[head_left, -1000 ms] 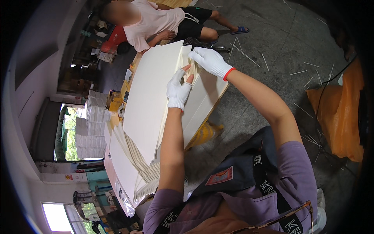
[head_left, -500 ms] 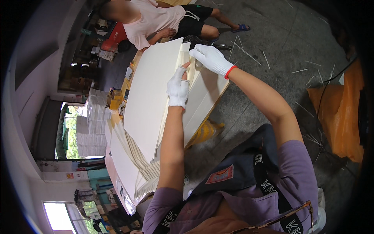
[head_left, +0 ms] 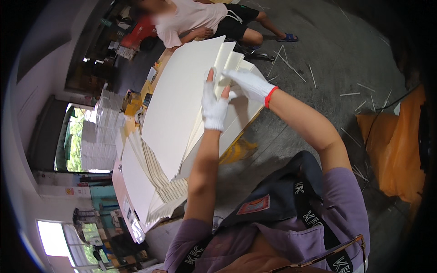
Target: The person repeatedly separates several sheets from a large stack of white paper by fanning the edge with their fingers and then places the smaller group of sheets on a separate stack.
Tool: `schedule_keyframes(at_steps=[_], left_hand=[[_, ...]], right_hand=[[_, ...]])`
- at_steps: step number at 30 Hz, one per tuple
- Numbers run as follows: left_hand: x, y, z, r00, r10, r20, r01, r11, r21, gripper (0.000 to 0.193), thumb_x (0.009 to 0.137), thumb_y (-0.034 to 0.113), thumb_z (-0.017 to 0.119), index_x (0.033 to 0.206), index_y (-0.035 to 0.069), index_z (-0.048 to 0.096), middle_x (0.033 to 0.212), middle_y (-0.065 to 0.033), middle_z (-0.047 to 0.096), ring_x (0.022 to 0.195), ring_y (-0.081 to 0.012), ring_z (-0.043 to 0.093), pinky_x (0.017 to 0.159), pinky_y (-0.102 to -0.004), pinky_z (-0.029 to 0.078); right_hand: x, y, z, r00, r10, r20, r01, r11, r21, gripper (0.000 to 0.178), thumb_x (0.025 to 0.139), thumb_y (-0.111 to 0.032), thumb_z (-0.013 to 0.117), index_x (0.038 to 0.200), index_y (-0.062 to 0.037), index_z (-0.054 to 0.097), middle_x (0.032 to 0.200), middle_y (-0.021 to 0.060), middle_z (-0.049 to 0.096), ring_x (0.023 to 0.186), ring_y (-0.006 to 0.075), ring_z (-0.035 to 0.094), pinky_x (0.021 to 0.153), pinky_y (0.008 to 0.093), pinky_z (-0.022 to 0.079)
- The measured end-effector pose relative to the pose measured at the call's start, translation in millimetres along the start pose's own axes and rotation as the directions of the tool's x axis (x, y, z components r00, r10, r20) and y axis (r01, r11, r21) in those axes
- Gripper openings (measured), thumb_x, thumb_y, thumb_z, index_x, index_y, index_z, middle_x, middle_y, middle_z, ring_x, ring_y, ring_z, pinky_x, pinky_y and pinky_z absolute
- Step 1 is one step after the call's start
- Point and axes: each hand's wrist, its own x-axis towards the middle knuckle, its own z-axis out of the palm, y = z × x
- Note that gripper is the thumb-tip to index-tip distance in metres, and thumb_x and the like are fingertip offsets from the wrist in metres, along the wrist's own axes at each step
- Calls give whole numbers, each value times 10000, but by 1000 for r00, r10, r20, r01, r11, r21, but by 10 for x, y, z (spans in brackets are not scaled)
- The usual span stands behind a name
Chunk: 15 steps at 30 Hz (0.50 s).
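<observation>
Large white sheets [head_left: 184, 98] lie in a stack across the centre of the frame; we note their upper-right edges fanned into several pale layers. The left hand [head_left: 213, 105] is at the right edge of the top sheets, its thumb and forefinger spread well apart, bare fingertips showing beyond the white glove. Just to its right, the right hand [head_left: 251, 85] reaches over the fanned layers with fingers extended; its fingertips are blurred, so we cannot tell whether they pinch a sheet. We record a red cuff [head_left: 270, 97] at the right wrist.

Lower left of centre, we see a second stack [head_left: 139, 170] with its edges stepped. A strip of the wooden counter [head_left: 166, 57] shows along the far side of the large sheets, and a yellow box [head_left: 133, 103] sits left of them. Farther left, tall white piles [head_left: 107, 120] stand near a bright opening.

At the top, we observe a co-worker in a pink shirt [head_left: 193, 20] and black shorts. White strips [head_left: 291, 68] lie scattered on the grey floor [head_left: 314, 107], upper right. Orange sheeting [head_left: 393, 152] hangs in folds at the right.
</observation>
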Motion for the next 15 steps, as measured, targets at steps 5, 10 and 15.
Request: schedule_keyframes(at_steps=[5,10,15], left_hand=[[-1393,-329,-401,947,-114,-300,100,993,-64,364,958,46,538,1306,-61,539,1257,-161,625,1178,-248,586,1049,-370,434],[-2133,-778,-761,854,-511,-101,438,810,-390,347,995,168,515,1276,-30,560,1244,-185,633,1188,-277,596,1038,-387,454],[-2484,-774,-1012,739,-609,289,243,-160,-957,500,962,208,567,1397,-8,447,1359,-238,551,1205,-370,585,1062,-520,436]], right_hand=[[32,612,527,964,228,138,-236,971,41,396,930,-169,617,1195,108,515,1105,228,619,912,344,701,774,407,611],[-29,734,721,966,240,102,-244,969,39,392,951,-127,594,1221,139,494,1155,262,618,908,356,710,790,363,623],[-423,426,692,969,245,-19,-246,961,-125,403,976,-167,605,1250,105,493,1156,231,616,967,316,672,832,371,610]])
